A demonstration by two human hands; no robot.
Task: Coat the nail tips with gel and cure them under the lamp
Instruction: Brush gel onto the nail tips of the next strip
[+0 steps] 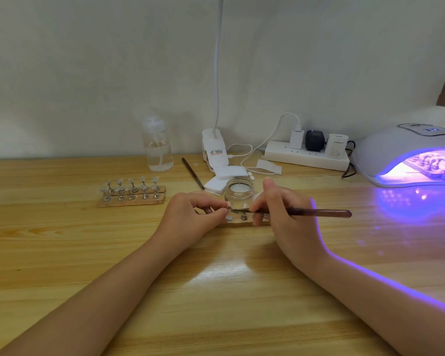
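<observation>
My left hand (190, 214) pinches a small clear nail tip (228, 204) just above a wooden holder strip (238, 222) at the table's middle. My right hand (280, 209) grips a brown brush (319, 213), and its bristle end touches the pinched tip. An open glass gel jar (239, 191) stands right behind the hands. A second wooden strip (132, 194) at the left carries several clear tips on metal stands. At the far right the white curing lamp (396, 150) glows purple, with a third strip of tips (432, 167) inside it.
A clear pump bottle (157, 145) stands at the back left. A clip lamp base (214, 150), white pads (225, 179), a spare brush (192, 173) and a power strip (306, 155) with plugs and cables line the wall. The wooden table (216, 291) extends toward me.
</observation>
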